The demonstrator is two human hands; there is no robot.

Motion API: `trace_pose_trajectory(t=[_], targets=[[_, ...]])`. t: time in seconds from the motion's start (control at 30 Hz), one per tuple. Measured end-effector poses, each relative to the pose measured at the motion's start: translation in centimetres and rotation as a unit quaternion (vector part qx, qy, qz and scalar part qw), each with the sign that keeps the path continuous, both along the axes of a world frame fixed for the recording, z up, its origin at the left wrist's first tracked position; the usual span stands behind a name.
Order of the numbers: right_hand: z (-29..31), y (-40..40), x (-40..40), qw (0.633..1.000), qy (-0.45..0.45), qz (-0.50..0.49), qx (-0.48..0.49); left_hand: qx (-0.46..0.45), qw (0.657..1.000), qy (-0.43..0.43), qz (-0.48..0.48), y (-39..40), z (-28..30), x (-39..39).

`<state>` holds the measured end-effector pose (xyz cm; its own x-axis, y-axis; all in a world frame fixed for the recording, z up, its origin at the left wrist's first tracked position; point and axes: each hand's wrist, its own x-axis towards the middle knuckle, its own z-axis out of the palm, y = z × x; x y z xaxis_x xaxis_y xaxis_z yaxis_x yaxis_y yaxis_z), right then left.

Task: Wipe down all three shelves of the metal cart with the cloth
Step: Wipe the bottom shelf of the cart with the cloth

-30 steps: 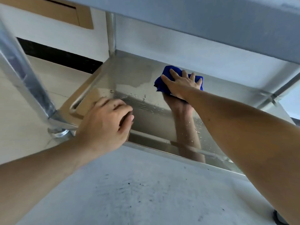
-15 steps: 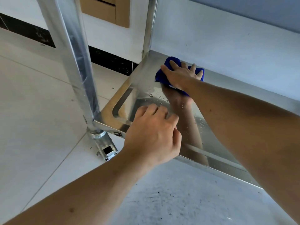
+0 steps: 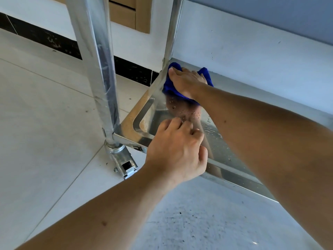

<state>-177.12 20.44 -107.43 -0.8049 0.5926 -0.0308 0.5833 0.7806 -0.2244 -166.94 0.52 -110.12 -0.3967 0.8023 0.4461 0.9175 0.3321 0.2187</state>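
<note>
The bottom shelf (image 3: 221, 141) of the metal cart is shiny steel, wet with droplets near its left end. My right hand (image 3: 187, 81) presses a blue cloth (image 3: 169, 87) flat into the shelf's far left corner, next to the rear post (image 3: 172, 33). My left hand (image 3: 177, 150) rests with curled fingers over the shelf's near rim, holding nothing that I can see. The shelf mirrors my right forearm.
The cart's front left post (image 3: 95, 65) rises at left, with a caster bracket (image 3: 124, 163) under it on the pale tiled floor (image 3: 45, 123). A white wall with a black skirting strip (image 3: 45, 40) stands behind. The underside of a higher shelf (image 3: 270, 15) hangs above.
My right hand slid the cloth left and back into the shelf's far left corner. The view shifted left and down, bringing the front post and caster into sight. My left hand stayed on the rim.
</note>
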Motion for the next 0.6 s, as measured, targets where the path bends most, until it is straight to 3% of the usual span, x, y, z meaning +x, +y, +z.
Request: trace_pose_trajectory(t=[0.5,0.6], targets=[[1.8,-4.9,3.1,0.993,0.018,0.049,-0.109,0.011,1.000,0.014,0.000,-0.2,-0.2,0.0],[2.1,-5.9,3.7,0.994,-0.007,0.084,-0.072,-0.006,1.000,0.022,0.000,-0.2,-0.1,0.0]])
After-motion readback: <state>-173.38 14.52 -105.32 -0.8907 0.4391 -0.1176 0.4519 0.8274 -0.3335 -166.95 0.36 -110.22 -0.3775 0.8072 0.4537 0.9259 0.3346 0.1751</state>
